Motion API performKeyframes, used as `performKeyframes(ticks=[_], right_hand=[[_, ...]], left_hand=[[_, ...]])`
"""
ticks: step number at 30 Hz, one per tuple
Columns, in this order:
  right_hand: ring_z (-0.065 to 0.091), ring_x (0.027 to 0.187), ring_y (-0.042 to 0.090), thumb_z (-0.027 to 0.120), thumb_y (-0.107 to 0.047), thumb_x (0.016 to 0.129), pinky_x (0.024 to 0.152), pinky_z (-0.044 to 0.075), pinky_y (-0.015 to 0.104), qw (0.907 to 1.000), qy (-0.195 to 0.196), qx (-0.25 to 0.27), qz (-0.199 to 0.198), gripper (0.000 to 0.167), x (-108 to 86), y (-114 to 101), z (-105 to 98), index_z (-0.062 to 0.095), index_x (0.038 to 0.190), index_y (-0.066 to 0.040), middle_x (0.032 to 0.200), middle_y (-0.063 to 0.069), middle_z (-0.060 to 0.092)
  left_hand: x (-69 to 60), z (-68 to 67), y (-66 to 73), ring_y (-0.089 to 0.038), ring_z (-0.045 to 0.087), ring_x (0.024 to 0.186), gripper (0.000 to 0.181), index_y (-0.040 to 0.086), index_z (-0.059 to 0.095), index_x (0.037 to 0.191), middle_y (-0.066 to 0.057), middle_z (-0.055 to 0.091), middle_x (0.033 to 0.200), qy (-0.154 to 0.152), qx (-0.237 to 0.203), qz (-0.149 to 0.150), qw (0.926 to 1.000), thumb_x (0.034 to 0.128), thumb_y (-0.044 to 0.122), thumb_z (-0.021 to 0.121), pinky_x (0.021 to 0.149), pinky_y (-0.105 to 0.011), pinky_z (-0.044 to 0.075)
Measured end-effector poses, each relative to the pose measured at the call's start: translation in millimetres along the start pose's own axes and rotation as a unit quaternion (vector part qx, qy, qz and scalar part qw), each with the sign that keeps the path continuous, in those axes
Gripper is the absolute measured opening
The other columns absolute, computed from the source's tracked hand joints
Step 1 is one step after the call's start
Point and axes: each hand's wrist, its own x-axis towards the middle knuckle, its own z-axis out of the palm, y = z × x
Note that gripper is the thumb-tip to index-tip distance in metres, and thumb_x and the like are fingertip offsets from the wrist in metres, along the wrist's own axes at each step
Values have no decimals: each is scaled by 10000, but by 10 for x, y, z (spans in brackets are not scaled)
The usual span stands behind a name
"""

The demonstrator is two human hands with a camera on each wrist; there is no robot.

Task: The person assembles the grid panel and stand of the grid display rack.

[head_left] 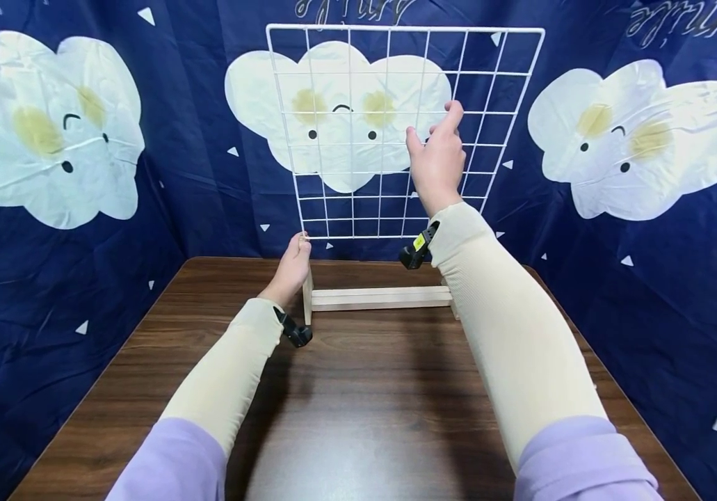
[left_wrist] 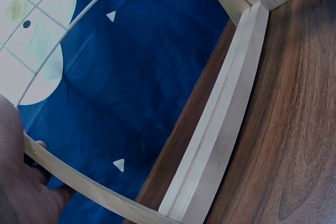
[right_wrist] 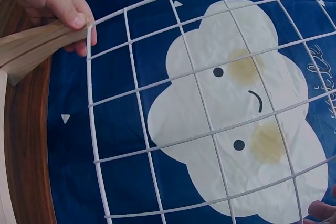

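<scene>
A white wire grid panel (head_left: 408, 28) stands raised above the back of the table, its lower left corner meeting the top of a wooden stand's left upright (left_wrist: 84, 182). My right hand (head_left: 438, 160) holds the panel by its wires, right of centre; only its fingertips (right_wrist: 323, 211) show in the right wrist view. Around the top of that upright, my left hand (head_left: 291, 268) grips with thumb and fingers, close to the panel's corner. A pale grooved crossbar (head_left: 380, 299) joins the stand's two uprights low down. My right forearm hides most of the right upright.
The stand rests near the far edge of a dark brown wooden table (head_left: 358, 390). Behind and on both sides hangs a navy cloth (head_left: 195, 174) printed with white clouds and small triangles. Black wrist cameras are strapped at both wrists.
</scene>
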Motion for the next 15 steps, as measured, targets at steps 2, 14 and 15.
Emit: performKeyframes(ticks=[2, 14, 15], right_hand=[[627, 989, 379, 616, -464, 963, 901, 475, 484, 10000, -19, 13, -11, 698, 0, 2, -3, 229, 1498, -237, 1215, 17, 641], [623, 980, 381, 623, -451, 962, 895, 472, 485, 10000, -27, 48, -6, 698, -11, 25, 12, 232, 1496, -228, 1205, 24, 635], [626, 978, 380, 621, -452, 963, 893, 474, 485, 10000, -18, 47, -13, 698, -10, 25, 14, 231, 1497, -229, 1205, 22, 634]], left_hand=[[0, -3, 4, -322, 244, 1501, 503, -21, 243, 1563, -238, 288, 1609, -1, -27, -18, 10000, 1117, 202, 304, 1227, -437, 182], [16, 4, -28, -310, 233, 1509, 506, -41, 248, 1559, -222, 284, 1617, -1, -27, 14, 10000, 1117, 201, 303, 1231, -414, 173], [18, 4, -28, -314, 237, 1508, 505, -46, 252, 1555, -228, 288, 1614, 12, -35, 30, 10000, 1117, 200, 305, 1231, -415, 174]])
